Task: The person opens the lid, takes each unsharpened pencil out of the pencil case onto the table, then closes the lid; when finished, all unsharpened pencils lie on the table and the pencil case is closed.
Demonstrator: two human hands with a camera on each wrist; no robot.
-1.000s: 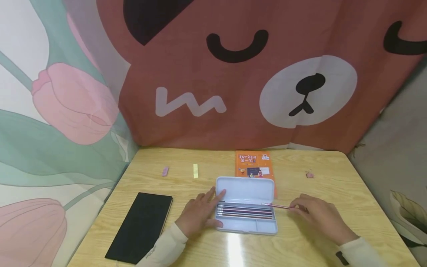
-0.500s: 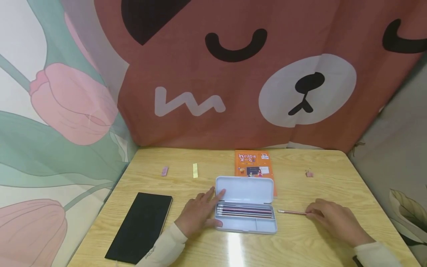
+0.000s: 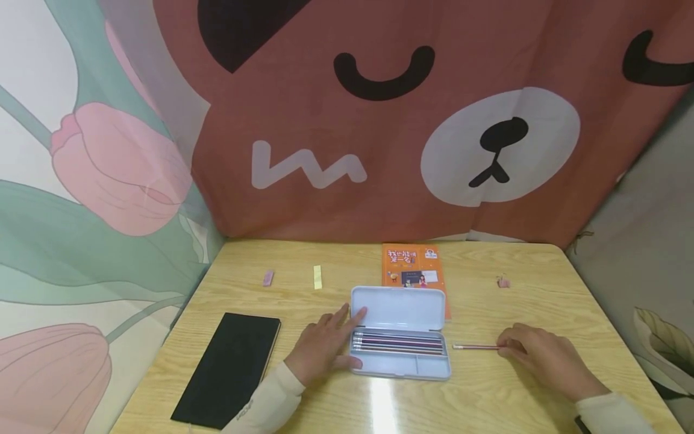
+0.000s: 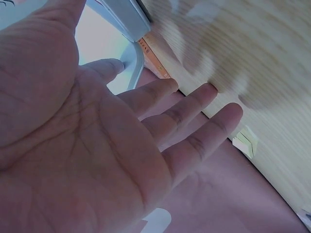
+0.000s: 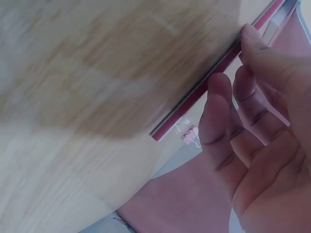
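A white pencil case [image 3: 385, 366] lies with its lid raised on the wooden table, several pencils [image 3: 398, 345] lined up in its long compartment. At its left side is my left hand [image 3: 321, 348], fingers extended, the index finger on the lid and the thumb at the front left corner. To the right of the case, my right hand [image 3: 544, 358] pinches a dark-and-red striped pencil [image 3: 476, 347] between thumb and fingers. That pencil's silvery end points at the case, with a small gap between them. In the right wrist view the pencil [image 5: 194, 92] runs beyond my fingertips.
An orange book [image 3: 413, 265] lies partly behind the lid. A black notebook [image 3: 230, 367] is on the left. Farther back are a small pink block [image 3: 268, 278], a pale yellow strip [image 3: 317, 277] and a pink binder clip [image 3: 503, 281]. A printed curtain [image 3: 303, 211] hangs behind the table.
My right hand has moved right and toward me, taking the pencil from over the case's right edge to beside it. Over the last half second it barely moves. My left hand stays put.
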